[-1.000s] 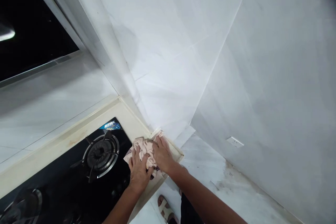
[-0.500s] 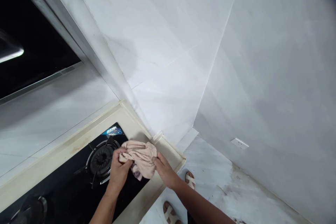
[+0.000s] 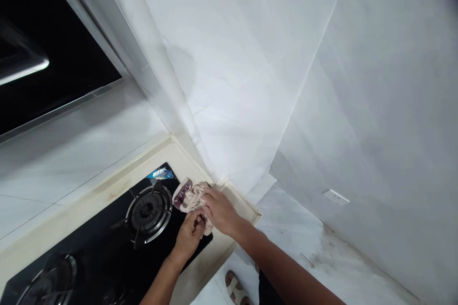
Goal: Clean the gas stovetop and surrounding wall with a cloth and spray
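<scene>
We count two bare hands and one crumpled, pale pink fabric cloth (image 3: 195,195), which is in the lower middle of the frame, over the right end of a black glass gas stove (image 3: 103,259) and the cream-coloured stone desk (image 3: 186,166) next to it. The left hand (image 3: 188,238) has its thumb and fingers curled together, and its grip pinches the lower edge of the cloth. The right hand (image 3: 220,210) lies over the right side of the cloth with bent fingers; we cannot tell if this grip pinches the fabric or only presses on it.

The cloth looks soft and bunched in many folds, and its left end shows a dark purple pattern on a paler ground.

On the stove we count two round dark metal burners: one (image 3: 147,209) left of the cloth, the other (image 3: 48,283) cut by the lower left edge. We see also one white wall socket (image 3: 336,197) at the right, and one pale-strapped sandal (image 3: 236,288) in clear view at the bottom.

One blue rectangular label (image 3: 161,172) sits at the stove's far right corner; it carries white characters, too small for us to read surely.
</scene>
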A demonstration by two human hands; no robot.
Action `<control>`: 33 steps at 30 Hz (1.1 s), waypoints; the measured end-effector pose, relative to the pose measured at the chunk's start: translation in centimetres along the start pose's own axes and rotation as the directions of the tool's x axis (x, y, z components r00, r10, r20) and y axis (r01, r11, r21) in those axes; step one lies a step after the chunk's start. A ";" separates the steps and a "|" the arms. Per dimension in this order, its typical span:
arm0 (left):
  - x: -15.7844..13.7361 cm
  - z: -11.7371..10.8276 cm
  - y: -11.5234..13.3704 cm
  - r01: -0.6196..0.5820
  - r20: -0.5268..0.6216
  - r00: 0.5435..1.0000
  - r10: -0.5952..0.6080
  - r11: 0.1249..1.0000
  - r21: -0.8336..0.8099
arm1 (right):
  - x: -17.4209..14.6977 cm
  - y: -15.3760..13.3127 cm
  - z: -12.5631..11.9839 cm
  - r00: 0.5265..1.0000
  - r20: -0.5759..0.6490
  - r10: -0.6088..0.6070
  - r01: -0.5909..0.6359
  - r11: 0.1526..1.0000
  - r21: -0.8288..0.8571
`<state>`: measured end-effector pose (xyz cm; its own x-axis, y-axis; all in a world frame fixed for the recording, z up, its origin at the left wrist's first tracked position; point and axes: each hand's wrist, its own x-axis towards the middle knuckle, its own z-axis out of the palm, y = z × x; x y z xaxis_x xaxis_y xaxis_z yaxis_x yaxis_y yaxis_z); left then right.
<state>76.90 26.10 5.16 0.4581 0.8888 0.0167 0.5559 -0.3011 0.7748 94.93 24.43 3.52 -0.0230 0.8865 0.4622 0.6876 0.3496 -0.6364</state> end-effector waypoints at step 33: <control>-9.0 -2.9 -2.1 -0.110 -0.076 0.989 0.123 0.981 0.158 | -9.8 -6.0 2.8 0.867 0.186 0.462 -0.433 0.884 -0.176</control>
<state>69.61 19.73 5.23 0.4690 0.8686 0.1599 0.6048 -0.4478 0.6585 88.99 14.47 1.04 0.1627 0.9866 -0.0075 0.7457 -0.1280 -0.6539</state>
